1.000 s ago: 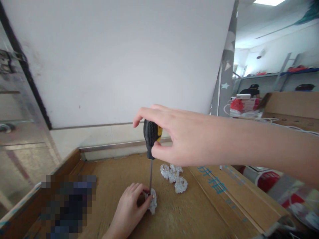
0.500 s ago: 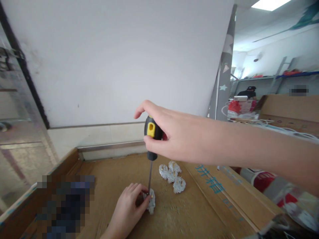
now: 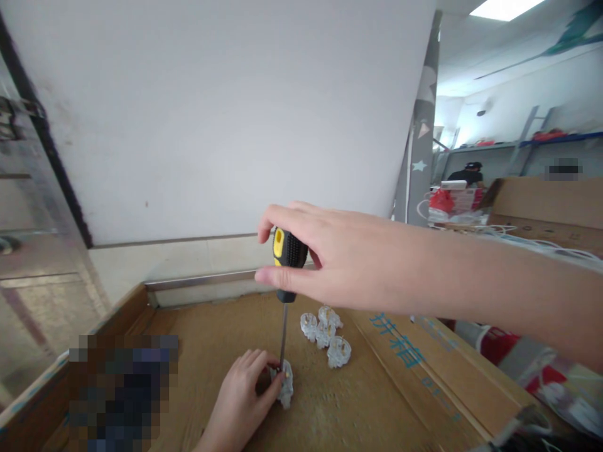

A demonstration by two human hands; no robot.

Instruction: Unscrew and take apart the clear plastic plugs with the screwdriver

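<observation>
In my right hand [image 3: 311, 251] is a screwdriver [image 3: 291, 254] with a black and yellow handle, the fingers curled about its upper part and the thumb along the near side. Its thin shaft points almost straight down. The tip meets a small clear plastic part [image 3: 286, 392] lying on the cardboard. My left hand [image 3: 247, 386] pinches that part from the left, thumb and forefinger close around the tip; what the tip touches is hidden by the fingers. Several similar clear plastic parts [image 3: 326, 334] with brassy bits lie clustered to the right.
Flattened cardboard [image 3: 367, 408] with blue writing covers the work surface. A pixelated dark patch lies at the left. Behind stands a white panel [image 3: 235, 113]. Bags and an open carton [image 3: 551, 204] are at the right, and a person [image 3: 466, 174] is far back.
The screwdriver handle has turned, its yellow patch now further left. My right thumb has slid left across the handle. My left hand and the clear part stay nearly in place.
</observation>
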